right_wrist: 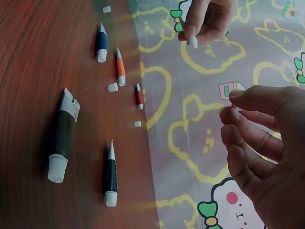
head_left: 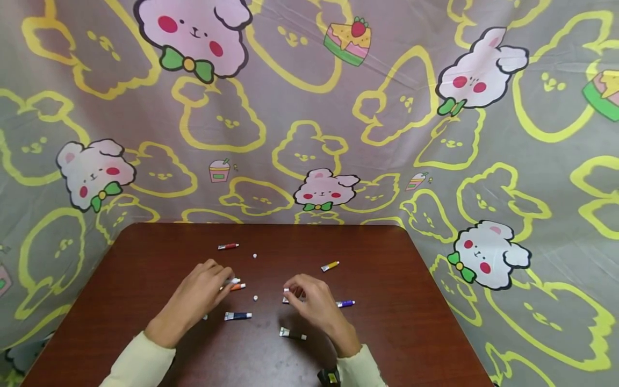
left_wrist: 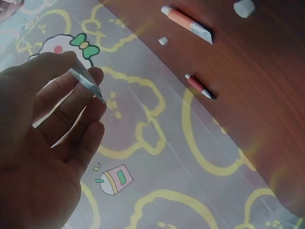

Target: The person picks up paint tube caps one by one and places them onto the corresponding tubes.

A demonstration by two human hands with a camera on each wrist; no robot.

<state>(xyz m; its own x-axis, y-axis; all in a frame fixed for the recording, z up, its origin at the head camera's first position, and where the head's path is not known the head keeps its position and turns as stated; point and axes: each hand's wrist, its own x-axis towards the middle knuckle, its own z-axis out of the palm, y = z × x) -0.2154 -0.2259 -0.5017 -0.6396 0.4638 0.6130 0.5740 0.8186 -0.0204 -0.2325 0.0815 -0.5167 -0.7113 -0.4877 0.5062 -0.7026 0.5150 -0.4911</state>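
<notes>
With my left hand (head_left: 205,287) I am pinching a small white-tipped tube (left_wrist: 85,80) between thumb and fingers, and I am holding it above the brown table (head_left: 411,328), near the orange tube (head_left: 238,287). With my right hand (head_left: 311,301) I am clamping a small white cap (head_left: 286,290) between thumb and fingertip, apart from the left. Between my hands a loose cap (head_left: 255,298) is lying, while the dark blue tube (head_left: 238,316) and black tube (head_left: 293,334) are resting nearer me.
</notes>
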